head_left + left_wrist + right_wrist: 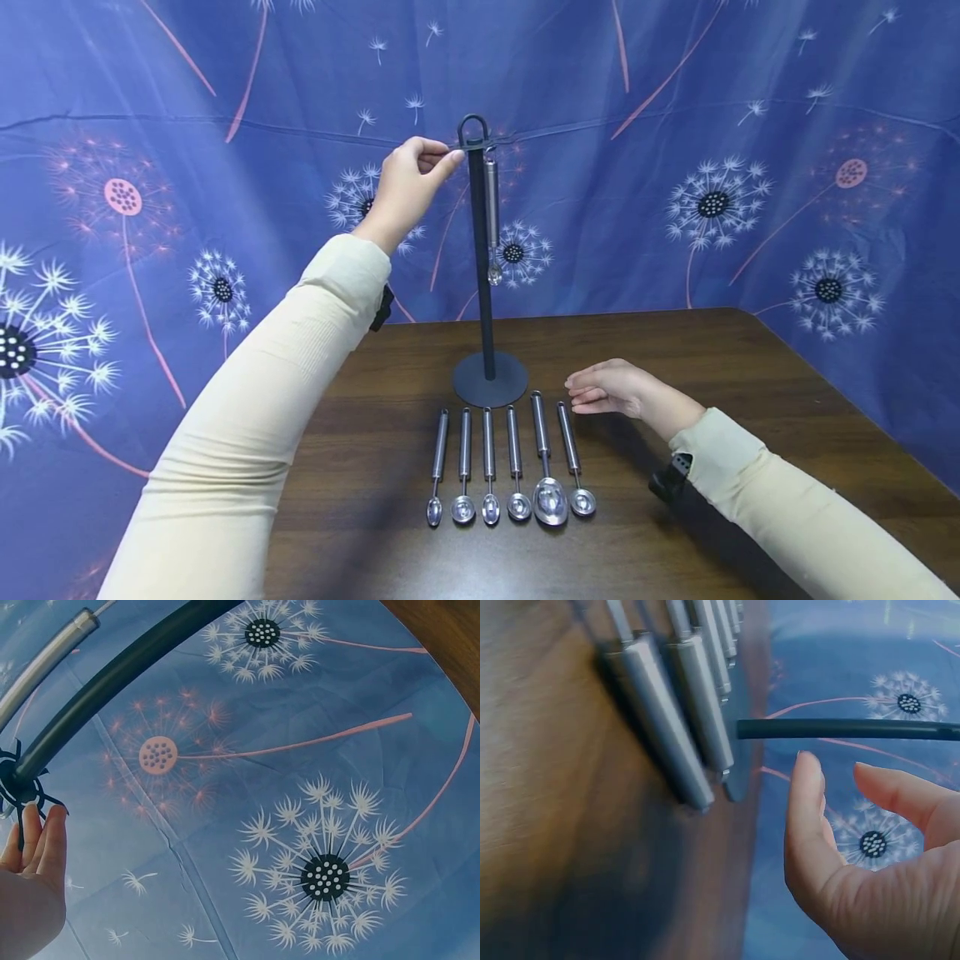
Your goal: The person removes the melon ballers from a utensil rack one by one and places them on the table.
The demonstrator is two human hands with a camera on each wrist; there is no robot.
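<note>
My left hand (408,187) pinches a hook at the top of a black utensil stand (482,275). In the left wrist view, the fingertips of the left hand (34,900) meet one of the hooks around the pole's top. A small metal spoon (492,204) hangs by its handle from the stand's right side, bowl downward. Lower down, my right hand (615,390) hovers over the table beside the row of spoons, holding nothing. From the right wrist, the thumb and fingers of the right hand (877,877) show apart, near the spoon handles (664,720).
Several metal spoons lie side by side before the stand's round base (465,383), handles pointing toward it. Among them is a large oval spoon (551,500); a round-bowled spoon (582,502) ends the row. Behind the wooden table (750,375) hangs a blue dandelion-print cloth (600,208).
</note>
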